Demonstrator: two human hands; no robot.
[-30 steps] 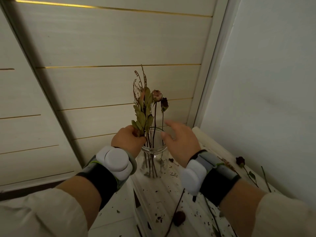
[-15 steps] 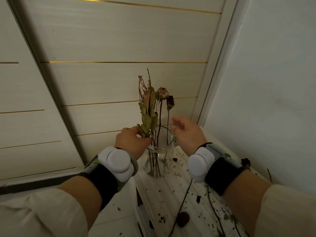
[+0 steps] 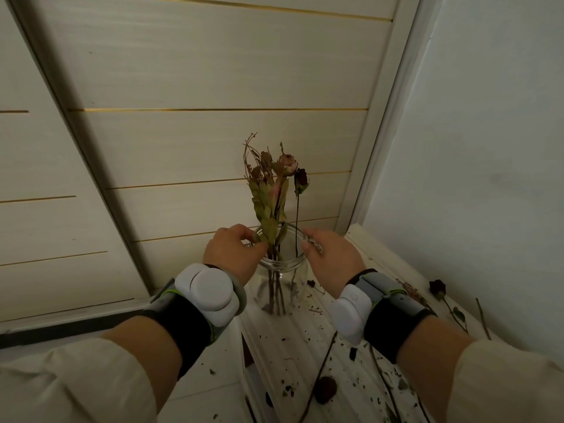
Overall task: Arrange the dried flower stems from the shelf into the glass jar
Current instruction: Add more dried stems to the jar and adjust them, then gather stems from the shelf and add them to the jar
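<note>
A clear glass jar (image 3: 282, 271) stands on the white shelf (image 3: 308, 343). Several dried flower stems (image 3: 271, 193) rise upright out of it: leafy green sprigs, a pale pink rose and a dark red rose (image 3: 301, 178). My left hand (image 3: 232, 254) pinches the leafy stems at the jar's left rim. My right hand (image 3: 331, 259) rests at the jar's right rim with fingers curled against the glass; whether it grips the rim is unclear. Both wrists wear black bands with white pods.
Loose dried stems lie on the shelf: one with a dark round head (image 3: 326, 389) near the front, a dark rose (image 3: 438, 288) at the right by the wall. Crumbs of dried leaf litter the shelf. A panelled wall stands close behind the jar.
My right hand has come down from above the jar to its right rim. My left hand stays on the leafy stems, which stand a little more upright.
</note>
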